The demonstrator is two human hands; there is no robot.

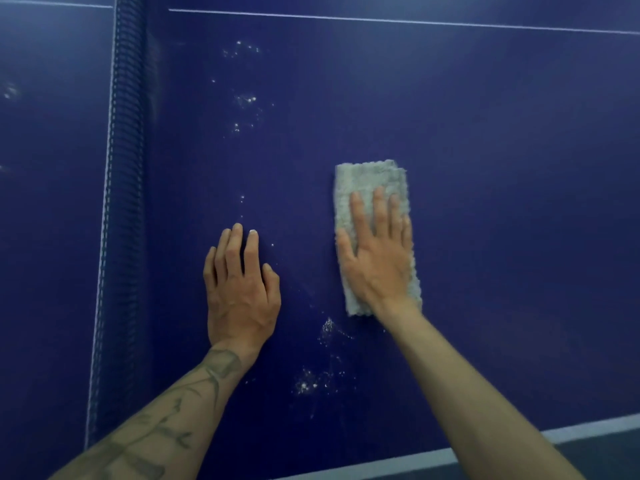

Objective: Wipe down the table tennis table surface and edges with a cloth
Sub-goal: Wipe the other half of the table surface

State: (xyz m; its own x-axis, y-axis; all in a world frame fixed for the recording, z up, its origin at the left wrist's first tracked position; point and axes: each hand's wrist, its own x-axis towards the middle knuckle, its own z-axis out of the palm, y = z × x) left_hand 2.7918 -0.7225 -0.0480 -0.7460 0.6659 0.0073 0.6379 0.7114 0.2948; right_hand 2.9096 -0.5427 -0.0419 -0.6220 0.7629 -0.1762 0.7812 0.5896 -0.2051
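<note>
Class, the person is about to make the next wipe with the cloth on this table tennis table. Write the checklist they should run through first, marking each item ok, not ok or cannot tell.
1. Cloth lies flat on the table: ok.
2. Right hand presses on the cloth with straight fingers: ok.
3. Path toward the net free: not ok, the left hand rests flat on the table between cloth and net.
4. Surface clean: not ok, white specks lie near the front and further up beside the net.
5. Cloth's underside clean: cannot tell, hidden.
6. Near edge wiped: cannot tell.
</note>
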